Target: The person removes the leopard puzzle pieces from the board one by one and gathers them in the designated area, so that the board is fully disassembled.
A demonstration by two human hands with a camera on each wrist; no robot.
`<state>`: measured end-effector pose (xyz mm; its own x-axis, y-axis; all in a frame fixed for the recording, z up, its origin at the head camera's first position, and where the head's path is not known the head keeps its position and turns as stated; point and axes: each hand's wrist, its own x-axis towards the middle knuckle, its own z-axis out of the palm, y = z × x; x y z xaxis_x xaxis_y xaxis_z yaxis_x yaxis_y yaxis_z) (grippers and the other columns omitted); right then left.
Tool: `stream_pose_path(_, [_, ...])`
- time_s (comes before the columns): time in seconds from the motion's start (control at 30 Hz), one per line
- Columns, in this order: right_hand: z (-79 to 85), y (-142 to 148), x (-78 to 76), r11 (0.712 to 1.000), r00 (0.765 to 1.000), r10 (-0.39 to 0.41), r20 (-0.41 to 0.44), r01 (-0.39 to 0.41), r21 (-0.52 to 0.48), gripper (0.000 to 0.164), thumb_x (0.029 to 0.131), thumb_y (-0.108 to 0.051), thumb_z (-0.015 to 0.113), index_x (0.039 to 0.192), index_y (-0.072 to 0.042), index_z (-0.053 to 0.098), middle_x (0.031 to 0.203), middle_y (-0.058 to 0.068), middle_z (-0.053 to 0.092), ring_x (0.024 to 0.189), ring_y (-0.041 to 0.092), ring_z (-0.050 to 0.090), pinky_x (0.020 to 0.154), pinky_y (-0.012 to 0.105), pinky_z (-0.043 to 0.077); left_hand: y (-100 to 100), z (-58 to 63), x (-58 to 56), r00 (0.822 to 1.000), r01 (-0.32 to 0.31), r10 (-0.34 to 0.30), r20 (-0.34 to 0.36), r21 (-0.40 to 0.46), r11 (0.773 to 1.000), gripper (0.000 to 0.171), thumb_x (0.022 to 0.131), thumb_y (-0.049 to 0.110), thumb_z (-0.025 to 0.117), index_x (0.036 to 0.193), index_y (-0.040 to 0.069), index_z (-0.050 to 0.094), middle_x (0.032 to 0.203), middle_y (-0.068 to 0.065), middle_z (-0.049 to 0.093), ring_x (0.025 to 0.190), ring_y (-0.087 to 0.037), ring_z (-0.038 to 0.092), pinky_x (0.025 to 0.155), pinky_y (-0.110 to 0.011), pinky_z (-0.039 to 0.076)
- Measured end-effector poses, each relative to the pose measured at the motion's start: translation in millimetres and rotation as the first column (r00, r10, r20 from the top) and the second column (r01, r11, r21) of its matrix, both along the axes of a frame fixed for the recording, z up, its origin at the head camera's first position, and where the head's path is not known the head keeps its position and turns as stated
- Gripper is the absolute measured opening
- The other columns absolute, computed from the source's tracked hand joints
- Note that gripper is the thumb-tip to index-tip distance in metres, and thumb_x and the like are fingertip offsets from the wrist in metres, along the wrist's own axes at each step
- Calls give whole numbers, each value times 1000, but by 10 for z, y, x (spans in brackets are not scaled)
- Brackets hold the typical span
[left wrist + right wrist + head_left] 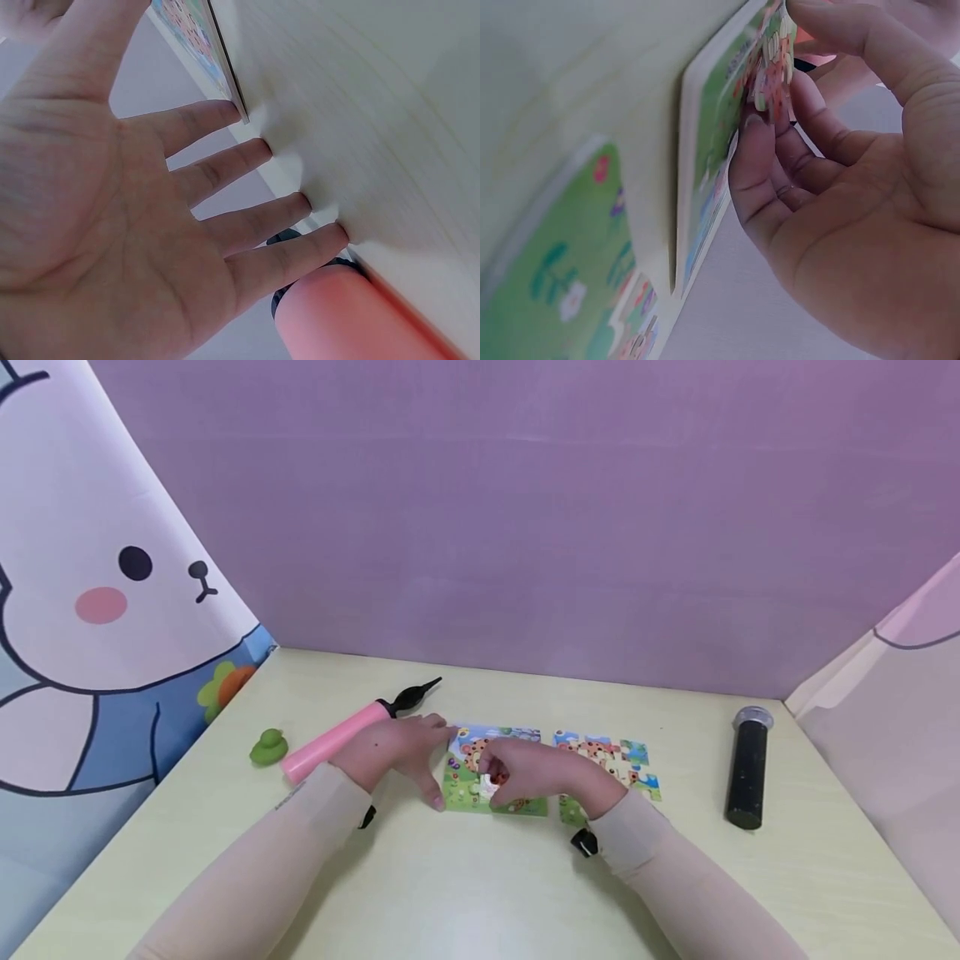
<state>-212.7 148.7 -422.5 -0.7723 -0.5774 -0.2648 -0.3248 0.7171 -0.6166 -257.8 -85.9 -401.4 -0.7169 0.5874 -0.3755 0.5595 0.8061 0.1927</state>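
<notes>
A jigsaw puzzle board (457, 797) with a green and blue animal picture lies flat at mid-table. My left hand (397, 750) spreads over its left side, thumb and index fingertip at the board's edge; the left wrist view shows straight fingers touching the tabletop. Over the board's middle, my right hand (534, 768) pinches a puzzle piece (774, 75) between thumb and curled fingers, tilted close above the picture. To the right lies a second puzzle (596, 747), its outline uneven and partly hidden behind the right wrist.
A pink hand pump (330, 745) with a black nozzle lies beside the left hand, its barrel right by the little finger. Further left sits a green toy duck (268, 747). A black microphone-like cylinder (747, 772) with a silver end lies at the right. A purple backdrop (525, 543) closes the rear.
</notes>
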Motion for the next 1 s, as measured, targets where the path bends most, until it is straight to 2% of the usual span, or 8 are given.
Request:
stream_pose_path(0.3, [4,18,27,999,1000,1,-17,-2,-49,37,89,-8,83,118,-11,61,103,4,62,86,15,52,76,29,53,-9,18,-2,1000,-11,11,-4,4,1000,134,66,59,98,170,12,29,173,-16,35,157,-44,41,125,-66,41])
stream_pose_path(0.47, [-27,29,53,998,998,10,-56,-14,-66,33,90,-7,82,115,-11,61,100,4,63,85,14,53,74,27,52,-1,11,19,1000,-8,8,-6,0,1000,132,66,59,98,170,13,30,174,-16,35,157,-44,40,126,-66,41])
stream_pose_path(0.7, [-24,32,101,995,998,3,-67,-9,-102,18,100,-10,73,113,-10,60,89,1,60,75,12,52,70,26,51,12,-10,5,1000,7,-7,-22,-3,1000,131,67,61,97,170,16,30,174,-15,35,158,-44,38,126,-65,40])
stream_pose_path(0.83, [-19,19,119,994,997,17,-79,-25,-103,13,103,-12,70,112,-9,61,94,0,64,76,11,57,70,26,54,-9,-19,5,1000,1,-1,-17,-3,1000,133,67,62,97,170,14,28,177,-16,30,161,-46,33,127,-68,36])
stream_pose_path(1.0, [-37,33,120,994,996,24,-85,-33,-102,12,104,-14,69,113,-12,61,99,-1,66,80,11,60,72,25,56,-36,-28,25,1000,1,0,3,-14,1000,135,69,65,94,172,13,23,181,-13,18,166,-47,18,129,-74,26])
